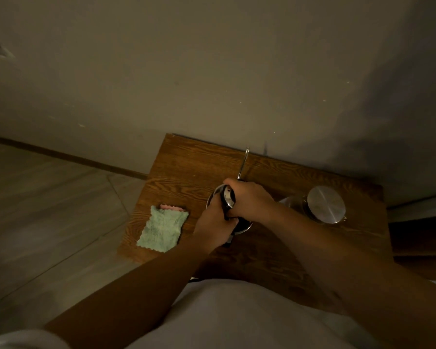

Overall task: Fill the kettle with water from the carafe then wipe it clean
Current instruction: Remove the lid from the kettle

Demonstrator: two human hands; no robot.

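Green cloth (162,228) flat on desk (186,159), left of centre, untouched. Kettle (239,226) mid-frame; left hand (215,226) clenched on its dark handle, right hand (249,199) fingers (230,183) curled over lid. Carafe (322,205) right, metal lid on, apart from hands.

Both my arms reach forward and down, bare from the short sleeves on, and meet in front of me. My left hand (215,222) is curled closed around the handle, knuckles up. My right hand (249,197) comes in from the right, wrist bent, fingers folded over the top just above my left, the two touching.
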